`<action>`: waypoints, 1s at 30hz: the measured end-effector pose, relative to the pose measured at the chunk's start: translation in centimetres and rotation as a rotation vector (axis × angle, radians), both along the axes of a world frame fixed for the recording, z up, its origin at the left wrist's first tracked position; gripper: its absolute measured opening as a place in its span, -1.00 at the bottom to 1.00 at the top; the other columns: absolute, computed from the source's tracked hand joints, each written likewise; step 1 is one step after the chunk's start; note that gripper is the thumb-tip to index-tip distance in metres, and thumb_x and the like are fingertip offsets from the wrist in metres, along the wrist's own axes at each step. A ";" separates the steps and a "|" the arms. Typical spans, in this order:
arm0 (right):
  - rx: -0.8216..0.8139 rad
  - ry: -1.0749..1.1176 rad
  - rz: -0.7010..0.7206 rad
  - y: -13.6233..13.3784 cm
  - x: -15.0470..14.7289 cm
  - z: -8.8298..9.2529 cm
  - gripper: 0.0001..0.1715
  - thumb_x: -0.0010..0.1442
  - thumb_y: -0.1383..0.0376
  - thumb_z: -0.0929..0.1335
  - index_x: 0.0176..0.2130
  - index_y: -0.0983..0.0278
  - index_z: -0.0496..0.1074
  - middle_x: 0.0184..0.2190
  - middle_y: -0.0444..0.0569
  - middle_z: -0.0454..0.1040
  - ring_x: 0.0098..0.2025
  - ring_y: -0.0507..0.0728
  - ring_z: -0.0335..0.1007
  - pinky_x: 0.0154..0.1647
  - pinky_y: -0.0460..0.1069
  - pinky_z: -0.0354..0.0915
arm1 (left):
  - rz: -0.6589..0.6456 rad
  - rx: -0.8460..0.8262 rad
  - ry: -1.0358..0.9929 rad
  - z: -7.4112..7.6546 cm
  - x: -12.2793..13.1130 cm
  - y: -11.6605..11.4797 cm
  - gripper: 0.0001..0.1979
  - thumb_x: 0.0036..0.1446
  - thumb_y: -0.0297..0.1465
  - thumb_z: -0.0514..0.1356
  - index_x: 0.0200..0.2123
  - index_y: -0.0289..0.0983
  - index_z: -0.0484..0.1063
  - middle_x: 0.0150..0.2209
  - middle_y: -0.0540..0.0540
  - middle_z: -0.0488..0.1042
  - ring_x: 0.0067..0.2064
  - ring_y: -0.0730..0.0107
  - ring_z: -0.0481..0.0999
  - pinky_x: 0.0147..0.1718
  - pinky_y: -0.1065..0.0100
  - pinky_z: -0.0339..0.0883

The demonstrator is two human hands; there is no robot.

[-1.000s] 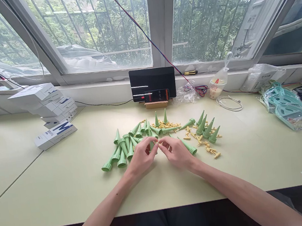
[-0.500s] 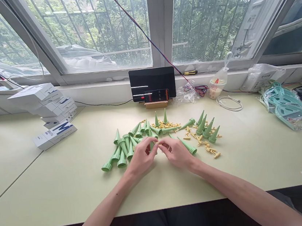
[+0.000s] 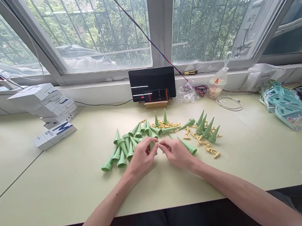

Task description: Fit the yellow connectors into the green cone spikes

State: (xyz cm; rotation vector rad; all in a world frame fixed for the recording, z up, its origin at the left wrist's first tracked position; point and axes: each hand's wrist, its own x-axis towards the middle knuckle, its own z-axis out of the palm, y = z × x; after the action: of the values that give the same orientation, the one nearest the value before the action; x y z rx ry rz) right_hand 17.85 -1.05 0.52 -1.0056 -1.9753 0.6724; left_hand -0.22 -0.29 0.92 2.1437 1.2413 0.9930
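Note:
My left hand (image 3: 142, 156) and my right hand (image 3: 176, 151) meet at the middle of the pale green table (image 3: 66, 182), fingertips pinched together. Between them sits a green cone spike (image 3: 151, 144), held in the left fingers, and a small yellow piece (image 3: 159, 145) pinched by the right. A heap of green cones (image 3: 122, 149) lies just left of my hands. Small yellow parts (image 3: 204, 145) lie scattered to the right, with a few cones standing upright (image 3: 208, 128) among them. One more cone (image 3: 187, 146) lies by my right hand.
A dark tablet (image 3: 152, 82) with a phone (image 3: 156, 95) in front stands at the back by the window. White boxes (image 3: 47, 105) are stacked at the left. At the right lie a bagged cup (image 3: 216, 84), a white cable (image 3: 228, 103) and teal packets (image 3: 288, 107).

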 end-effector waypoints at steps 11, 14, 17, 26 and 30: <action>0.016 -0.009 -0.015 0.0 0.0 0.0 -0.75 0.38 0.30 0.22 -0.28 0.27 0.43 -0.46 -0.09 0.41 -0.45 0.06 0.26 -0.40 -0.06 0.17 | -0.004 0.018 0.009 0.1 0.0 0.0 -0.81 0.32 -0.27 0.08 -0.19 -0.22 0.42 -0.39 0.00 0.39 -0.48 0.48 0.28 -0.49 0.42 0.21; 0.018 -0.012 -0.018 0.0 0.0 0.1 -0.74 0.38 0.29 0.22 -0.28 0.27 0.44 -0.46 -0.08 0.41 -0.45 0.06 0.27 -0.40 -0.05 0.17 | -0.002 0.018 0.009 0.1 0.1 0.0 -0.82 0.32 -0.28 0.08 -0.19 -0.22 0.42 -0.39 0.00 0.39 -0.48 0.48 0.28 -0.49 0.42 0.20; 0.020 -0.014 -0.018 0.0 0.0 0.1 -0.74 0.38 0.30 0.22 -0.29 0.27 0.43 -0.45 -0.08 0.42 -0.45 0.06 0.26 -0.40 -0.05 0.17 | 0.003 0.011 0.010 0.1 0.0 0.0 -0.82 0.32 -0.28 0.08 -0.19 -0.22 0.43 -0.39 0.00 0.40 -0.48 0.49 0.27 -0.49 0.42 0.20; 0.021 -0.015 -0.021 -0.1 0.0 0.0 -0.75 0.38 0.29 0.22 -0.28 0.28 0.44 -0.46 -0.08 0.42 -0.44 0.06 0.27 -0.41 -0.05 0.17 | 0.001 0.007 0.008 0.1 0.0 0.0 -0.81 0.32 -0.27 0.08 -0.19 -0.22 0.43 -0.37 -0.01 0.41 -0.47 0.48 0.28 -0.47 0.41 0.21; 0.015 -0.016 -0.019 0.0 0.0 0.0 -0.75 0.38 0.29 0.22 -0.27 0.27 0.44 -0.44 -0.07 0.43 -0.43 0.07 0.29 -0.41 -0.05 0.18 | -0.003 0.010 0.008 0.1 0.0 0.0 -0.81 0.32 -0.27 0.08 -0.19 -0.22 0.43 -0.38 -0.01 0.41 -0.47 0.47 0.28 -0.47 0.41 0.22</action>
State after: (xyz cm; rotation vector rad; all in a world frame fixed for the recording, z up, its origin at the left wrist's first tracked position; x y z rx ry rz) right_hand 17.88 -1.07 0.54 -1.0225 -1.9794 0.6400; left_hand -0.18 -0.29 1.01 2.1586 1.2389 0.9922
